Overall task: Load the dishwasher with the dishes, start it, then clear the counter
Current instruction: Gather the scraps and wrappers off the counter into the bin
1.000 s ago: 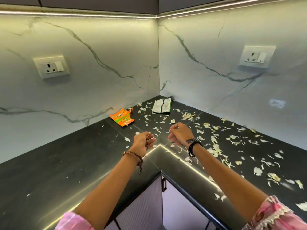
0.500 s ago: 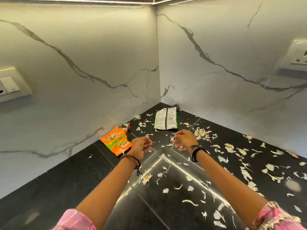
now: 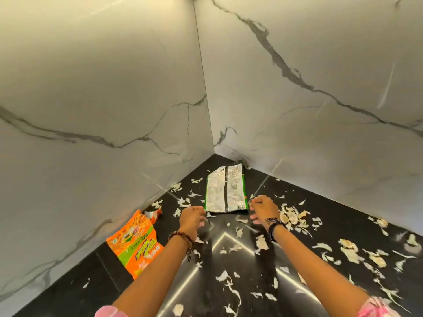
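In the corner where the 2 marble walls meet, the black bench carries the rubbish of the last step, clearing the counter; no dishes and no dishwasher are in view. On the left lies an orange snack packet, torn open at its far end and flat near the left wall, probably dropped there after use. Further right, the left hand hovers low over the bench, fingers bent downward and a little apart, holding nothing that I can see; a bead bracelet sits on its wrist. Just past its fingertips lies a white and green packet, back side up, deep in the corner, so both arms must stretch far forward to reach it. The right hand is at the near right corner of this packet, fingers curled inward; whether it already pinches the edge I cannot tell. It wears black bands on the wrist. On the right, pale vegetable peels are scattered over the bench, thick beside the right wrist. I judge the hands are about to take this packet.
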